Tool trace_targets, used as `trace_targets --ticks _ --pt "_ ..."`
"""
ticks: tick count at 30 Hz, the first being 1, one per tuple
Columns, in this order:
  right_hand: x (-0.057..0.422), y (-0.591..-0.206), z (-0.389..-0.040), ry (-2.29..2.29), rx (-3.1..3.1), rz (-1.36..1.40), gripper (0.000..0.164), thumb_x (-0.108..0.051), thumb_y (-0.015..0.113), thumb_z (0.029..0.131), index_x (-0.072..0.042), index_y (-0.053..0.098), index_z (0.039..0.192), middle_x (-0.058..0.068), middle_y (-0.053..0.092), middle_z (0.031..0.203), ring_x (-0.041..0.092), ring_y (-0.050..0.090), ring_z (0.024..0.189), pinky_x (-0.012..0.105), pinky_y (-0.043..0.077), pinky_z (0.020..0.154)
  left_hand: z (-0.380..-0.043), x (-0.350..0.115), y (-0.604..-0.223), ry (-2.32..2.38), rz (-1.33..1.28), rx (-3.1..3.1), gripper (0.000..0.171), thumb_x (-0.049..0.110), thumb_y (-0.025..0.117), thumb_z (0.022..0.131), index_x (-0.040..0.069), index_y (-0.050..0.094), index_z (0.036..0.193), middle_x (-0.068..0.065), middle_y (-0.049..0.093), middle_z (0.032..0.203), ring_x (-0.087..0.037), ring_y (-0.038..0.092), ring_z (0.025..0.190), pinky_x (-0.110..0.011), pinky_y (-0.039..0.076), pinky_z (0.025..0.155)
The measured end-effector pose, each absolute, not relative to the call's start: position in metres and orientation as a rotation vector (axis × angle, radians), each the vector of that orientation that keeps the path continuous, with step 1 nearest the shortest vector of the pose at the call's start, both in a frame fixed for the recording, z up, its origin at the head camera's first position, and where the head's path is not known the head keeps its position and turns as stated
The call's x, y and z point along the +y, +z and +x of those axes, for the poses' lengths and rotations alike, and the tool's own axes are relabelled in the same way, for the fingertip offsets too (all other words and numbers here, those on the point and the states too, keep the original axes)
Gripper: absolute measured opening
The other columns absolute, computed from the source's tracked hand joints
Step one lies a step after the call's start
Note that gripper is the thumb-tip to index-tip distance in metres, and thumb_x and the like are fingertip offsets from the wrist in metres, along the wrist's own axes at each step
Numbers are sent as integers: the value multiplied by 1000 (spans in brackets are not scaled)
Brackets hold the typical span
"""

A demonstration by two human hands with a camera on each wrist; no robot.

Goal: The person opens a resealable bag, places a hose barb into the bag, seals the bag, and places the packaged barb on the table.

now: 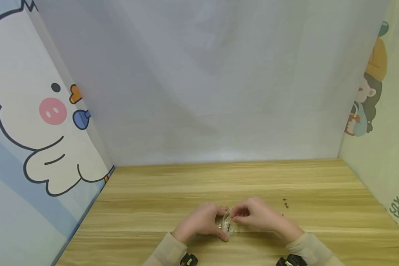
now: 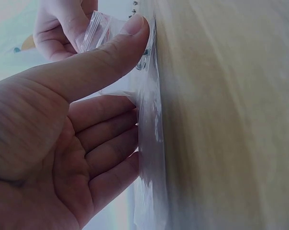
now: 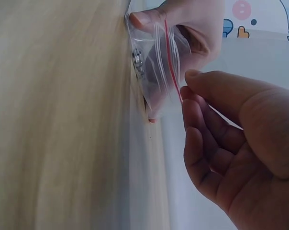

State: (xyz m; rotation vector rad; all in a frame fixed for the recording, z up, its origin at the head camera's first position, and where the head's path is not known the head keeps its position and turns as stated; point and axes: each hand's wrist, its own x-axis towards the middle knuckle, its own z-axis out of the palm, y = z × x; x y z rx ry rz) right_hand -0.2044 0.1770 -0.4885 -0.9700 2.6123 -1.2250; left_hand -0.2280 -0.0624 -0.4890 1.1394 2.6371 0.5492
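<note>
A small clear zip bag (image 1: 228,224) with a red line along its mouth stands tilted on the table between both hands. Small dark metal pieces (image 3: 137,58) lie inside it, too small to name surely. My left hand (image 1: 204,221) holds the bag's body, thumb on the near side and fingers on the far side; in the left wrist view the thumb (image 2: 106,62) presses on the plastic. At the bag's mouth, my right hand (image 1: 257,214) has thumb and forefinger together, pinching the edge by the red line (image 3: 171,60).
Several tiny metal pieces (image 1: 286,203) lie loose on the wooden table (image 1: 146,195), right of the right hand. A pale grey sheet (image 1: 219,92) rises behind the table. Printed cartoon panels stand at the left (image 1: 16,92) and right (image 1: 385,155).
</note>
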Motion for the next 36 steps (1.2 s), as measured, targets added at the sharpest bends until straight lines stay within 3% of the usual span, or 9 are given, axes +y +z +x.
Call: trace_targets --ticks 20,36 --pt "171 -489 -202 -1207 2706 -1029 9 -2 80 92 -6 84 100 -5 79 95 0 66 80 23 60 71 -228 -62 -487 541 1152 2626 76 40 101 69 22 75 138 1 66 145 -17 63 131 -28 48 110" --pt "172 -487 -202 -1196 2699 -1017 11 -1 81 91 -7 84 99 -6 77 94 0 65 81 23 60 72 -229 -62 -487 523 1164 2637 77 43 101 68 21 75 138 2 66 144 -16 64 128 -26 49 108"
